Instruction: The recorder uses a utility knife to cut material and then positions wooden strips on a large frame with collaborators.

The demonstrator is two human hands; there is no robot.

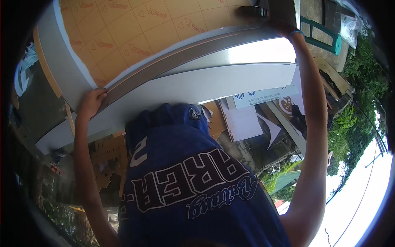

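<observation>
A long, narrow grey-brown strip [164,61] lies along the near edge of a wide panel with orange-brown protective film [123,37] and a whitish border. At the strip's left end, my left hand [91,103] is closed, its thumb and fingers pressed together on the strip. My right hand [284,29] reaches to the strip's far right end; its fingers are dark and blurred there, so their grip is hidden. Just beyond that hand sits a black tool with a shiny part [253,11], too unclear to name. Below the strip, pale sheet pieces [230,76] extend toward my body.
A green plastic frame [325,37] stands at the far right. Offcuts, including a white board [240,121] and a blue-printed panel [267,95], lie below the sheets. Brown cardboard scraps [105,156] are on the lower left. Greenery [362,70] borders the right side.
</observation>
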